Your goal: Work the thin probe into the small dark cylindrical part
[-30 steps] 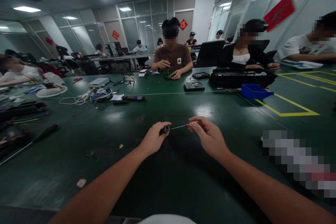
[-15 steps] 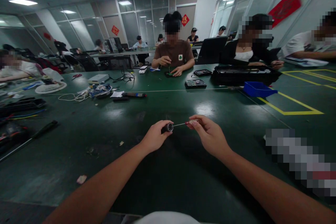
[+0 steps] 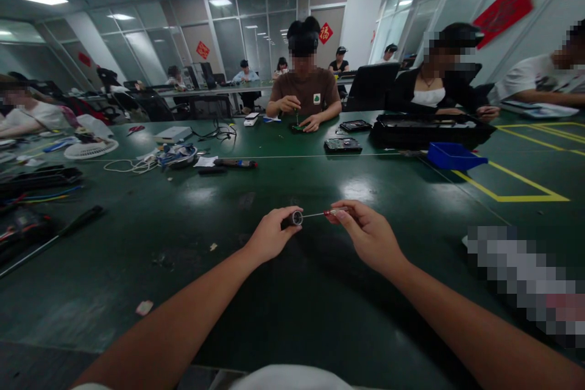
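Note:
My left hand (image 3: 272,236) is closed around a small dark cylindrical part (image 3: 297,218) with a round, ringed end facing me; its exact kind is unclear. In my right hand (image 3: 372,234) is a screwdriver (image 3: 332,214) with a clear and red handle, gripped between thumb and fingers. Its thin metal shaft points left and its tip reaches the rim of the dark part, though the exact contact is too small to make out. Both hands are over the middle of the green table (image 3: 256,329).
A long screwdriver (image 3: 68,228) lies at the left, near a black-and-red tool. Ahead are a pen-shaped tool (image 3: 235,163), a cable bundle (image 3: 178,155), an open drive (image 3: 342,145) and a blue bin (image 3: 457,156). A pixelated object (image 3: 521,274) is at right. A co-worker (image 3: 304,88) sits opposite.
My hands hold the same part and screwdriver in nearly the same pose. The whole view has shifted slightly, with the background now a little farther right.

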Tool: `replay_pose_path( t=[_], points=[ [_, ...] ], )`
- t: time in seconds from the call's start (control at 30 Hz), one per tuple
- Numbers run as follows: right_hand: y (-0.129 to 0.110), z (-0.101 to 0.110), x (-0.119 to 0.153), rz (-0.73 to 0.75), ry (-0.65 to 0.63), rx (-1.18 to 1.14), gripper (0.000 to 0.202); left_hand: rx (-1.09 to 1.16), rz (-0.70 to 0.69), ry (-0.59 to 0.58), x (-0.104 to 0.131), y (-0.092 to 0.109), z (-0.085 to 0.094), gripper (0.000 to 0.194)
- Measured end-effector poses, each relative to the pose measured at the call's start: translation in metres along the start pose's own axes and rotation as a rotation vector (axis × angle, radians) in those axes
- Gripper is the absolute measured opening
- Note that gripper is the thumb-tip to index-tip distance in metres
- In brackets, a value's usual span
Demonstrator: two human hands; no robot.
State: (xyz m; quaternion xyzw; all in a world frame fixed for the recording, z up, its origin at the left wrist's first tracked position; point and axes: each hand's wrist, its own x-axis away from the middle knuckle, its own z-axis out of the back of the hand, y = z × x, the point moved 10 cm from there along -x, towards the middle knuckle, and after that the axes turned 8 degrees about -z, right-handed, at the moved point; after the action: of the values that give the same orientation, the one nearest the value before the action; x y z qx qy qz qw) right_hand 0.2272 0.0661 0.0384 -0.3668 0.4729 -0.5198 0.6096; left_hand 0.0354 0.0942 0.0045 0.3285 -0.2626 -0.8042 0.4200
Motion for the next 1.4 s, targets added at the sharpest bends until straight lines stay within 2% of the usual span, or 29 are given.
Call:
replay_pose_path(
  t=[0.27, 0.53, 0.67, 0.87, 0.97, 1.2, 1.3, 1.4],
  points=[
    [-0.006, -0.002, 0.003, 0.046, -0.045, -0.014, 0.024, 0.005, -0.009, 0.011, 0.0, 0.0, 0.001, 0.04],
    [-0.032, -0.013, 0.02, 0.253, -0.113, 0.318, 0.019, -0.025, -0.007, -0.005, -0.001, 0.002, -0.001, 0.038],
    [-0.051, -0.025, 0.033, 0.39, -0.19, 0.361, 0.018, -0.044, -0.03, -0.01, -0.001, 0.004, -0.002, 0.037],
    [-0.058, -0.033, 0.039, 0.46, -0.25, 0.353, 0.02, -0.043, -0.028, -0.02, 0.0, 0.004, -0.001, 0.037],
    [-0.054, -0.029, 0.036, 0.42, -0.211, 0.349, 0.021, -0.035, -0.029, -0.009, 0.0, 0.004, 0.0, 0.037],
    [-0.03, -0.003, 0.02, 0.178, 0.022, 0.317, 0.025, -0.041, -0.043, -0.02, 0.0, 0.006, -0.001, 0.038],
    [-0.024, 0.005, 0.015, 0.096, 0.08, 0.243, 0.024, -0.042, -0.055, -0.019, 0.001, 0.008, -0.001, 0.038],
    [-0.023, 0.008, 0.012, 0.063, 0.113, 0.268, 0.03, -0.046, -0.06, -0.017, 0.001, 0.009, -0.001, 0.038]
  ],
)
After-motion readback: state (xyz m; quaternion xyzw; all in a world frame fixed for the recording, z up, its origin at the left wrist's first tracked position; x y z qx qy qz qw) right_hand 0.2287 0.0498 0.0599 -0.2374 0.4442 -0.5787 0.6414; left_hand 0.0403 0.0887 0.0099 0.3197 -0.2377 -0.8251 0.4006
